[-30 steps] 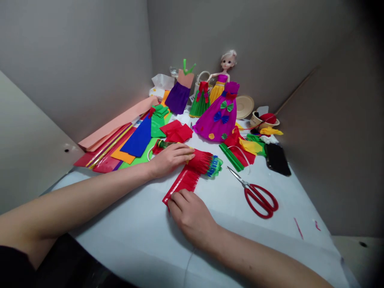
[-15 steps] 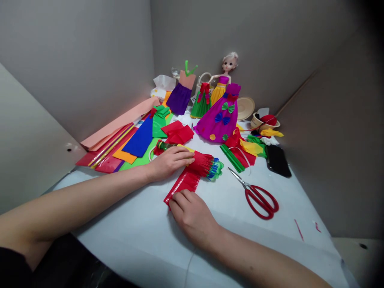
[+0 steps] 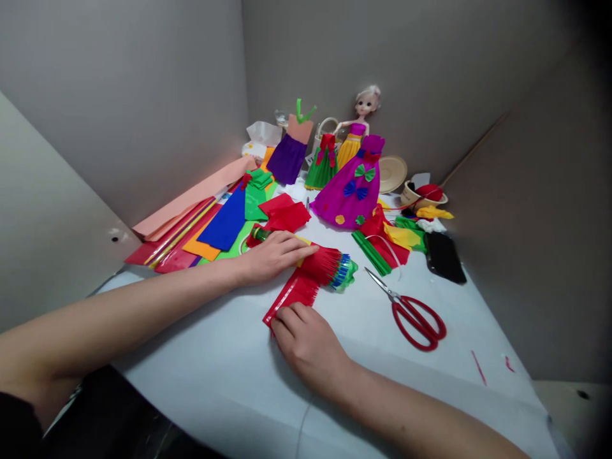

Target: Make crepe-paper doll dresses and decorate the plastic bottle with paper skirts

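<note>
Fingers [image 3: 299, 245] of left hand [image 3: 272, 258] closed on red-fringed plastic bottle [image 3: 321, 264], those of right hand [image 3: 308, 349] pressing red crepe strip [image 3: 291, 293] flat

Soft, even light is spread over the scene, and no single source can be made out. Faint shadows are cast on the desk [image 3: 406, 376] below the forearm [image 3: 143, 319] and left hand [image 3: 275, 258]. The corner at 1 o'clock is darkened by vignetting, and the rim is bent by wide-angle distortion. Little blur is seen at the centre.
</note>
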`<state>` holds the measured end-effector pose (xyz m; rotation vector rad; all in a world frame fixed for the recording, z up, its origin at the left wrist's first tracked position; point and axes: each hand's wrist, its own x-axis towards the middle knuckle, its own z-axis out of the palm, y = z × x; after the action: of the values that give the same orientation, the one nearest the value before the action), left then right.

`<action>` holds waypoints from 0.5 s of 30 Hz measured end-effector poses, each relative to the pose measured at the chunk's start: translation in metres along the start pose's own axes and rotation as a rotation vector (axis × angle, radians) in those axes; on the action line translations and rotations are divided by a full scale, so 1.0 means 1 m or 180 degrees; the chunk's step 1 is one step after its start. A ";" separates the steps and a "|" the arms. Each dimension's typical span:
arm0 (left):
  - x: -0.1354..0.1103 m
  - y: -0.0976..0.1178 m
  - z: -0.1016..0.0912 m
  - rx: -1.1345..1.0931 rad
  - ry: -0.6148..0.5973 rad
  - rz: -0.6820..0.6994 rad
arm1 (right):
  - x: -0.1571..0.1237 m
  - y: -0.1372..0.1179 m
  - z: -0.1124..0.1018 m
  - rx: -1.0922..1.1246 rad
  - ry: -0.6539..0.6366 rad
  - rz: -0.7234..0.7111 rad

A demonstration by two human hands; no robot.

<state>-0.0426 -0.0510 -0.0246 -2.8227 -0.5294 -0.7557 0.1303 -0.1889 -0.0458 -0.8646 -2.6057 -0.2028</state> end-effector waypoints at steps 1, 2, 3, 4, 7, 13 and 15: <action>0.000 -0.001 0.000 0.0029 -0.0104 -0.0055 | 0.000 0.000 0.000 -0.0001 0.0007 0.0002; 0.000 -0.001 0.000 0.0039 -0.0186 -0.0089 | 0.000 0.000 0.000 -0.0002 -0.0001 0.0003; 0.000 -0.002 0.001 0.0028 -0.0240 -0.0106 | -0.001 0.000 0.000 0.0000 -0.0017 0.0001; -0.001 -0.003 0.001 0.0002 -0.0261 -0.0112 | -0.001 0.001 0.000 0.0004 -0.0038 -0.0001; -0.004 -0.003 0.003 -0.0053 -0.0158 -0.0120 | -0.001 0.001 0.000 0.0011 -0.0084 -0.0012; -0.010 -0.002 0.003 -0.0116 -0.0145 0.0065 | 0.000 0.000 0.001 0.0017 -0.0004 -0.0008; -0.011 -0.004 0.002 -0.0180 -0.0186 0.0109 | -0.001 0.000 0.001 0.0011 -0.0015 -0.0001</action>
<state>-0.0516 -0.0503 -0.0319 -2.9061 -0.4743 -0.6943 0.1307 -0.1889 -0.0470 -0.8645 -2.6098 -0.1966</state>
